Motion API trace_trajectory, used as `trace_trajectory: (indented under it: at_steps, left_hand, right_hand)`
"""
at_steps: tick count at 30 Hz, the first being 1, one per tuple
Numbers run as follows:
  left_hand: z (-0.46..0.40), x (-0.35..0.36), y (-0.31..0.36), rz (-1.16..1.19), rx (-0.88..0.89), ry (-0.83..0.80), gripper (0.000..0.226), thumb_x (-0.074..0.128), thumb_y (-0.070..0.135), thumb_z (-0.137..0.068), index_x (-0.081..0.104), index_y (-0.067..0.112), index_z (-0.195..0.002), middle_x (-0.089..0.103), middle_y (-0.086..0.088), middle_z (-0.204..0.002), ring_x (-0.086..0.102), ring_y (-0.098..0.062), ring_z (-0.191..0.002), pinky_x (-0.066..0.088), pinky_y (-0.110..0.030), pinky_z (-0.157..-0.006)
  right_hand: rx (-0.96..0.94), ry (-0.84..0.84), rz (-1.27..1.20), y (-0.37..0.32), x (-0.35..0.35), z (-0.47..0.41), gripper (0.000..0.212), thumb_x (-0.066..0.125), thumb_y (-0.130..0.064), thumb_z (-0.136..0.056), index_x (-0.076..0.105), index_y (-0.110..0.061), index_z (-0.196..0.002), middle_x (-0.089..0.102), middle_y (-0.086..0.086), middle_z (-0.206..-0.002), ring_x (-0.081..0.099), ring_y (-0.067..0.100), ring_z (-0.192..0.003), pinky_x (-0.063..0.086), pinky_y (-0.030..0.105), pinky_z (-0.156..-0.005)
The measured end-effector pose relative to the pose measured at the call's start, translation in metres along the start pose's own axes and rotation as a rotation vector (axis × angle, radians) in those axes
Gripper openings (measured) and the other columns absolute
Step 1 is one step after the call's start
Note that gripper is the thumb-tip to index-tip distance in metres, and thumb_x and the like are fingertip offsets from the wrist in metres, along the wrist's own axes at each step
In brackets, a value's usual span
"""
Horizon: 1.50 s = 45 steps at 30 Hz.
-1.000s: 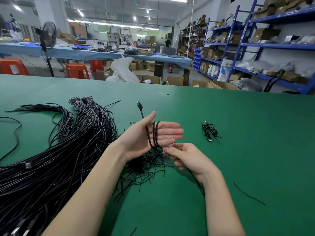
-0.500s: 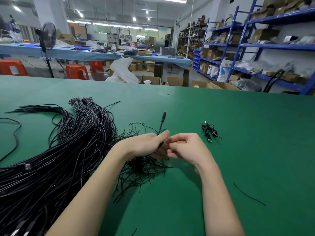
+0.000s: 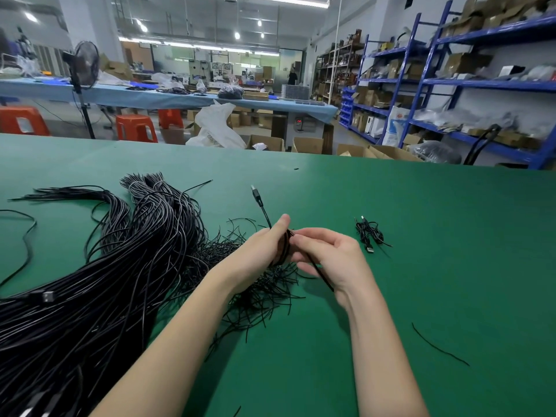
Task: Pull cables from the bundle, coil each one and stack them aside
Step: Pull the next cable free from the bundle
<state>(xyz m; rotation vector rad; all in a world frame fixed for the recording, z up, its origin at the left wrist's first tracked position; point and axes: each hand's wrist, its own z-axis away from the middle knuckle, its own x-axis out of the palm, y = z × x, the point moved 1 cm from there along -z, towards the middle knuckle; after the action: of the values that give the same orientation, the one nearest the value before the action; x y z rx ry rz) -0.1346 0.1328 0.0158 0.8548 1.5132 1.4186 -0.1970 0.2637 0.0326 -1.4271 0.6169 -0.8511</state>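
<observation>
Green matting covers the long worktable (image 3: pixel 421 266), and across its left half sprawls the large bundle of thin black rubber-sheathed cables (image 3: pixel 99 281), its far ends bunched in tufts and its near strands fanning into a loose tangle just under the hands. That mass looks heavy as a whole and likely to drag neighbours along if a strand is tugged from the middle, so I judge a single cable is best drawn out by its end. Next in size are the hands, meeting over the tangle. The left hand (image 3: pixel 264 251) has its fingers closed round a small coil of black cable (image 3: pixel 284 248), with the thumb raised alongside; the cable's plug end (image 3: pixel 256 195) sticks stiffly up and away beyond the thumb. The right hand (image 3: pixel 328 254) pinches the same cable next to the coil, and a straight tail of it runs down across the palm toward the wrist. Such a cable seems light, pliant yet springy, so the loops probably need a steady hold to keep from uncoiling. Well to the right lies one small coiled black cable with a metal plug (image 3: pixel 369 234), set aside on the matting. Smallest, a stray length of black wire (image 3: pixel 439 346) lies near the right forearm.
</observation>
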Motion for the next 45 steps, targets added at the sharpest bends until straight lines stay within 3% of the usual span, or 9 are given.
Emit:
trace_trajectory:
  at_steps: [6, 12, 16, 20, 23, 30, 34, 38, 45]
  left_hand:
    - [-0.003, 0.008, 0.004, 0.353, -0.047, -0.136, 0.058, 0.029, 0.043, -0.109, 0.064, -0.001, -0.121, 0.072, -0.011, -0.102, 0.070, -0.016, -0.089, 0.055, -0.026, -0.084]
    - [0.006, 0.001, 0.009, 0.307, -0.088, -0.257, 0.064, 0.020, 0.046, -0.109, 0.066, 0.002, -0.117, 0.075, -0.014, -0.109, 0.071, -0.020, -0.103, 0.054, -0.029, -0.094]
    - [0.004, -0.002, 0.010, 0.338, -0.080, -0.193, 0.068, 0.018, 0.046, -0.109, 0.058, -0.006, -0.129, 0.075, -0.014, -0.109, 0.072, -0.020, -0.101, 0.055, -0.029, -0.094]
    - [0.003, 0.000, 0.011, 0.427, -0.045, -0.157, 0.066, 0.018, 0.046, -0.109, 0.061, -0.002, -0.122, 0.076, -0.007, -0.092, 0.071, -0.014, -0.074, 0.056, -0.022, -0.074]
    - [0.003, 0.001, 0.011, 0.421, -0.041, -0.139, 0.066, 0.018, 0.047, -0.109, 0.065, 0.002, -0.119, 0.075, -0.008, -0.100, 0.068, -0.012, -0.071, 0.055, -0.023, -0.069]
    - [0.003, 0.005, 0.011, 0.464, -0.070, -0.145, 0.065, 0.018, 0.046, -0.109, 0.063, 0.001, -0.120, 0.073, -0.016, -0.117, 0.073, -0.019, -0.098, 0.059, -0.027, -0.081]
    - [0.004, 0.005, 0.010, 0.519, -0.061, -0.149, 0.065, 0.018, 0.045, -0.109, 0.064, -0.001, -0.117, 0.074, -0.017, -0.114, 0.074, -0.020, -0.097, 0.059, -0.027, -0.079]
    - [0.001, 0.003, 0.011, 0.555, -0.021, -0.131, 0.063, 0.019, 0.043, -0.109, 0.065, 0.000, -0.113, 0.074, -0.018, -0.112, 0.073, -0.021, -0.099, 0.057, -0.028, -0.091]
    - [0.004, 0.006, 0.012, 0.574, -0.014, -0.089, 0.049, 0.029, 0.038, -0.109, 0.061, 0.006, -0.092, 0.068, -0.007, -0.076, 0.072, -0.025, -0.089, 0.056, -0.032, -0.088]
  right_hand:
    - [-0.085, 0.096, -0.101, -0.009, -0.002, 0.001, 0.006, 0.072, 0.000, -0.089, 0.073, -0.004, -0.093, 0.077, 0.007, -0.075, 0.069, 0.010, -0.057, 0.055, 0.020, -0.053]
    - [-0.108, 0.182, -0.137, -0.012, -0.005, 0.001, 0.005, 0.071, 0.003, -0.088, 0.072, -0.001, -0.091, 0.074, 0.002, -0.068, 0.067, 0.008, -0.054, 0.055, 0.020, -0.052]
    - [-0.037, 0.080, -0.064, -0.012, -0.008, 0.003, 0.006, 0.072, 0.001, -0.089, 0.073, -0.004, -0.091, 0.076, 0.007, -0.076, 0.069, 0.009, -0.058, 0.057, 0.021, -0.055]
    - [0.036, -0.053, 0.042, -0.011, -0.006, 0.007, 0.012, 0.076, -0.003, -0.085, 0.073, -0.008, -0.096, 0.079, 0.007, -0.084, 0.071, 0.009, -0.063, 0.057, 0.022, -0.062]
    - [0.077, -0.081, 0.071, -0.008, -0.006, 0.007, 0.011, 0.076, -0.005, -0.086, 0.074, -0.010, -0.096, 0.079, 0.008, -0.085, 0.071, 0.010, -0.063, 0.057, 0.021, -0.059]
    - [0.082, -0.057, 0.166, -0.001, -0.006, 0.006, 0.007, 0.078, -0.004, -0.084, 0.074, -0.002, -0.089, 0.077, 0.014, -0.079, 0.073, 0.019, -0.067, 0.058, 0.025, -0.057]
    - [0.072, -0.018, 0.250, 0.001, -0.007, 0.005, 0.012, 0.083, -0.011, -0.081, 0.074, -0.007, -0.087, 0.078, 0.015, -0.082, 0.074, 0.017, -0.068, 0.061, 0.029, -0.065]
    - [0.061, 0.007, 0.313, 0.005, -0.007, 0.003, 0.013, 0.086, -0.019, -0.079, 0.076, -0.011, -0.082, 0.078, 0.011, -0.078, 0.074, 0.012, -0.065, 0.062, 0.031, -0.071]
    - [0.078, 0.001, 0.343, 0.011, -0.007, 0.000, 0.018, 0.086, -0.021, -0.079, 0.074, -0.008, -0.082, 0.078, 0.011, -0.079, 0.075, 0.016, -0.068, 0.061, 0.033, -0.071]
